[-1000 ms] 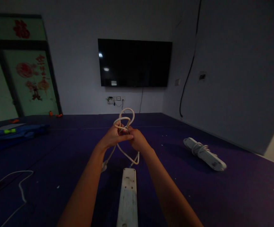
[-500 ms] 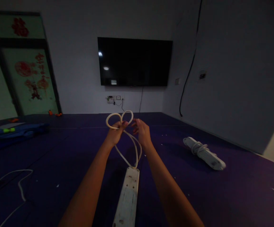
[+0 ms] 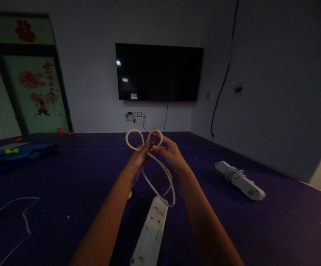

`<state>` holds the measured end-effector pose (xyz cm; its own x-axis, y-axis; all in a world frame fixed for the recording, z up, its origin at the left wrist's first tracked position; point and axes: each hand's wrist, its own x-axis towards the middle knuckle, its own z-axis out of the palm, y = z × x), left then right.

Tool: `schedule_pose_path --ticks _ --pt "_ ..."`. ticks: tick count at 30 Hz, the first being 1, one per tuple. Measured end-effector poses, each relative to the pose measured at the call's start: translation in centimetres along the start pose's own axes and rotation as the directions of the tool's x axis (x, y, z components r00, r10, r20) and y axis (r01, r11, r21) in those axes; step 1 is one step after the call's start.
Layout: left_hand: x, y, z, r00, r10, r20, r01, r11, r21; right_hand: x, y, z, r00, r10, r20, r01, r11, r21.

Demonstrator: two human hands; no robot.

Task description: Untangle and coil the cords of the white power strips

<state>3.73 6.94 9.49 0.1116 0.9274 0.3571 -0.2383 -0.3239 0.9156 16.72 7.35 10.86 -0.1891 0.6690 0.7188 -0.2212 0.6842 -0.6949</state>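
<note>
A white power cord rises from the end of a white power strip lying lengthwise in front of me. My left hand is closed on the cord where it crosses, with a loop standing up on either side. Fingers and thumb of my right hand pinch the right-hand loop. Below the hands, more cord hangs in a wide curve down to the strip. A small white end, perhaps the plug, shows beside my left wrist, mostly hidden.
On the purple floor to the right lies another white power strip with its cord wrapped around it. A thin white cable trails at left, and blue fabric lies behind it. A television hangs on the far wall.
My right hand has come in from beside the cord and taken hold of the right loop. The loops and the power strip's near cord have shifted slightly right.
</note>
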Motion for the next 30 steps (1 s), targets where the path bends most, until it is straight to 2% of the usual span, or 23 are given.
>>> schedule_pose_path --ticks 2,4,6,9,10,12,17,21,24,26,28,30 --pt "0.2 0.1 -0.1 1.000 -0.005 0.018 0.006 0.997 -0.079 -0.3 0.4 -0.8 0.997 0.053 0.062 -0.051 0.998 -0.035" --pt "0.3 0.1 -0.2 1.000 0.015 0.023 -0.012 0.991 -0.131 -0.6 1.1 -1.4 0.975 0.168 0.143 -0.160 0.985 -0.070" --pt "0.5 0.1 -0.6 0.999 0.043 0.017 -0.040 0.989 -0.145 -0.9 1.9 -1.8 0.899 0.350 0.263 -0.327 0.936 -0.128" --pt "0.5 0.1 -1.3 0.997 0.071 0.028 -0.067 0.991 -0.118 -1.2 2.9 -1.8 0.729 0.555 0.401 -0.503 0.832 -0.236" --pt "0.5 0.1 -1.5 0.997 0.071 0.037 -0.067 0.993 -0.102 -1.2 3.1 -1.7 0.692 0.585 0.423 -0.525 0.810 -0.262" --pt "0.3 0.3 -2.0 0.997 0.054 0.060 -0.049 0.996 -0.074 -1.2 3.4 -1.3 0.662 0.605 0.443 -0.521 0.796 -0.308" --pt "-0.1 1.1 -2.9 0.994 0.038 0.099 -0.032 0.998 -0.060 -1.0 3.6 -0.2 0.695 0.585 0.418 -0.433 0.805 -0.406" --pt "-0.5 1.7 -3.5 0.993 0.022 0.115 -0.026 0.999 0.031 -1.1 3.9 -0.3 0.731 0.576 0.366 -0.442 0.808 -0.389" --pt "-0.7 2.0 -4.2 0.972 0.039 0.230 -0.066 0.991 0.115 -1.2 4.0 -0.4 0.775 0.545 0.320 -0.443 0.830 -0.339" --pt "-0.8 2.3 -4.7 0.942 0.074 0.327 -0.137 0.975 0.175 -1.1 4.2 -0.2 0.799 0.554 0.235 -0.482 0.823 -0.301" --pt "-0.9 2.6 -5.0 0.912 0.086 0.400 -0.208 0.940 0.270 -1.0 4.5 0.1 0.786 0.605 0.128 -0.562 0.785 -0.259" --pt "-1.0 2.9 -5.3 0.890 0.052 0.454 -0.251 0.886 0.390 -0.9 4.7 0.3 0.751 0.659 0.050 -0.637 0.741 -0.212"
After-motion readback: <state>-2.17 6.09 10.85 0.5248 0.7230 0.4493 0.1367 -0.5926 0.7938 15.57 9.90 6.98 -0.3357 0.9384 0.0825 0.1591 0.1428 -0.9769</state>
